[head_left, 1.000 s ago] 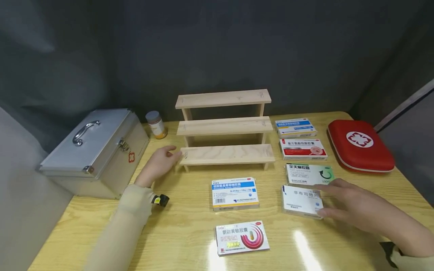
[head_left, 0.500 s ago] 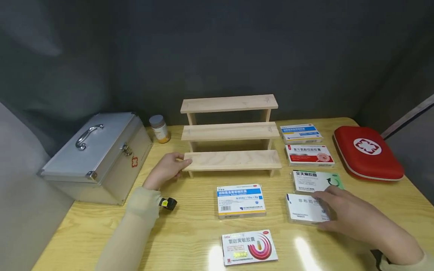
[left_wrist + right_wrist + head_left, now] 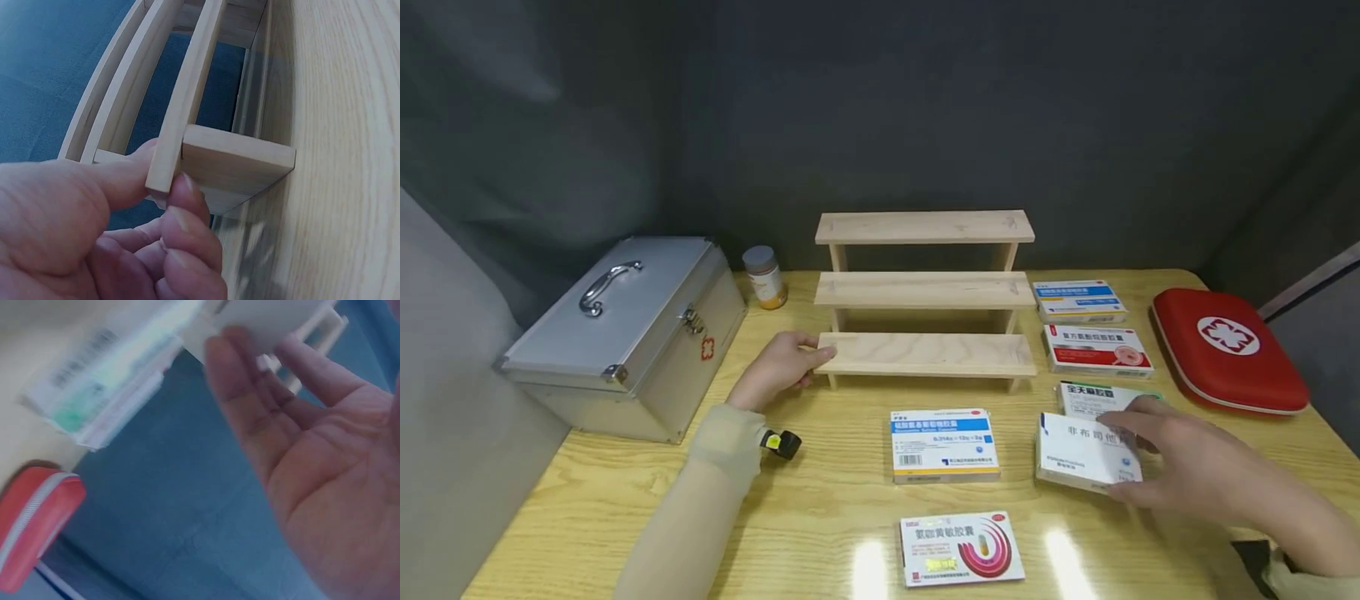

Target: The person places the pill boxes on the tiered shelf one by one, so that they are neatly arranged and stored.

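Note:
My left hand (image 3: pixel 778 367) pinches the left end of the lowest step of a three-tier wooden display rack (image 3: pixel 925 354). Close up in the left wrist view, the thumb lies on one face of that board (image 3: pixel 165 156) and curled fingers on the other. On the right, my right hand (image 3: pixel 1202 458) grips a white medicine box (image 3: pixel 1082 450) by its right side, between thumb and fingers. The box looks slightly raised and hides the front of a green-and-white medicine box (image 3: pixel 1093 398). Blurred in the right wrist view, the white box (image 3: pixel 275 319) shows only partly.
Behind the green-and-white box lie a red-and-white box (image 3: pixel 1097 350) and a blue-and-white box (image 3: pixel 1078 300). Another blue-and-white box (image 3: pixel 943 446) and a pink-ringed box (image 3: pixel 961 548) lie centrally. A red case (image 3: pixel 1228 350), pill bottle (image 3: pixel 765 279) and metal case (image 3: pixel 625 333) stand around.
My right hand has gripped the white box and lifted it slightly, so it covers more of the green-and-white one. My left hand went from the rack's edge to pinching it. The head view shifted.

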Tool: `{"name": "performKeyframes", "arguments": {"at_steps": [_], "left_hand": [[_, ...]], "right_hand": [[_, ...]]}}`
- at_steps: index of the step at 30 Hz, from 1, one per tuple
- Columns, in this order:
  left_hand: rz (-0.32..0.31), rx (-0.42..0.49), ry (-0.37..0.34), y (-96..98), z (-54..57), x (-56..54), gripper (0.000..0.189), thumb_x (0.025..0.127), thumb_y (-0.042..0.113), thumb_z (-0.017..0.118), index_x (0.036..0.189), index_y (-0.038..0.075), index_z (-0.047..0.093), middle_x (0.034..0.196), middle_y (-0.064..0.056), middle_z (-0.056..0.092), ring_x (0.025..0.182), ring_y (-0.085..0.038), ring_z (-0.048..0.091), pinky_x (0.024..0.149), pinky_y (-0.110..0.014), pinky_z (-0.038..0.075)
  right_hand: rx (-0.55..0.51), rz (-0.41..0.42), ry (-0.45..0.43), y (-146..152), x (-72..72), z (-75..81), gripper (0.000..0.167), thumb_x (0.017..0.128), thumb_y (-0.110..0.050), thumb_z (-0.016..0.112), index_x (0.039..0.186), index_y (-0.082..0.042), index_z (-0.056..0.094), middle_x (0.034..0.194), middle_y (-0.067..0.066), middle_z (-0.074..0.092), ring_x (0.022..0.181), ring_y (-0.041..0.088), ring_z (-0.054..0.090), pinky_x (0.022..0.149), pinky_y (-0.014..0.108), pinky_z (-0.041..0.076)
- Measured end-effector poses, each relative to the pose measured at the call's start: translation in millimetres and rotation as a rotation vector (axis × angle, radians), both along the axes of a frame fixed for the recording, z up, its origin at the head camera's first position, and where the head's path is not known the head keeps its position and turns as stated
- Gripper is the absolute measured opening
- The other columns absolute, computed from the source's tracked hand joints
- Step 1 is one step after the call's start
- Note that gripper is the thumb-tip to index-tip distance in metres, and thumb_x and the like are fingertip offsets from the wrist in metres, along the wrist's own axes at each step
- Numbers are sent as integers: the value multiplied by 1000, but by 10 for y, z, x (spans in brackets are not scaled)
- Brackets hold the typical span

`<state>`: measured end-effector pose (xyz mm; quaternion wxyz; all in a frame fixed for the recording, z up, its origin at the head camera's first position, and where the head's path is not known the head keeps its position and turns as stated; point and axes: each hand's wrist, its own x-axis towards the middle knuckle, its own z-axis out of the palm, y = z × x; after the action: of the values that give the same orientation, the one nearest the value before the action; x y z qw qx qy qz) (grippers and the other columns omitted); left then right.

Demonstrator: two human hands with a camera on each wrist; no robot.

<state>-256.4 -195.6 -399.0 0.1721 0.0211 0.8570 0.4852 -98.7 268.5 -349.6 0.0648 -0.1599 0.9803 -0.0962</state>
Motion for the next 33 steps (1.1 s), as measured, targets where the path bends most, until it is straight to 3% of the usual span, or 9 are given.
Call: {"name": "performKeyframes", "arguments": {"at_steps": [4, 9, 17, 24, 29, 33], "left_hand": [[11, 3, -4, -11, 26, -17, 58, 95, 40, 67, 136, 2, 49, 73, -6, 57, 56, -15, 49, 58, -31, 45], [12, 23, 2, 0, 38, -48, 50, 95, 38, 68, 126, 1, 55, 70, -5, 55, 55, -14, 48, 56, -30, 42], [25, 24, 8, 32, 26, -81, 45, 94, 35, 70, 121, 2, 58, 64, -3, 53, 52, -13, 48, 53, -29, 42], [39, 16, -12, 16, -22, -48, 42, 94, 36, 70, 118, 4, 60, 63, -3, 54, 52, -15, 48, 50, -30, 42], [27, 46, -4, 63, -21, -23, 41, 94, 33, 70, 117, 2, 58, 63, -4, 54, 52, -14, 48, 51, -30, 43], [24, 57, -10, 82, -9, 5, 39, 95, 33, 70, 116, 2, 58, 65, -5, 55, 54, -15, 48, 53, -30, 43]], "right_hand": [[-102, 58, 127, -76, -224, 281, 81, 63, -49, 92, 128, -11, 65, 118, 13, 59, 88, 21, 56, 62, 27, 49], [-196, 103, 218, -337, -680, 668, 80, 69, -46, 90, 134, -9, 60, 119, 10, 57, 92, 22, 58, 66, 31, 52], [-263, 97, 190, -1019, -1574, 1224, 78, 79, -48, 82, 140, -7, 56, 117, 9, 56, 101, 27, 59, 82, 43, 49], [-171, 158, 127, -1566, -2260, 1332, 85, 81, -56, 76, 144, -5, 50, 117, 11, 58, 96, 25, 51, 80, 38, 43], [-167, 149, 46, -1799, -2539, 1317, 87, 81, -55, 77, 146, -5, 48, 115, 9, 58, 95, 24, 51, 79, 36, 42], [-164, 153, -4, -1935, -2660, 1292, 87, 82, -54, 76, 147, -5, 46, 126, 11, 57, 102, 24, 50, 88, 38, 42]]}}
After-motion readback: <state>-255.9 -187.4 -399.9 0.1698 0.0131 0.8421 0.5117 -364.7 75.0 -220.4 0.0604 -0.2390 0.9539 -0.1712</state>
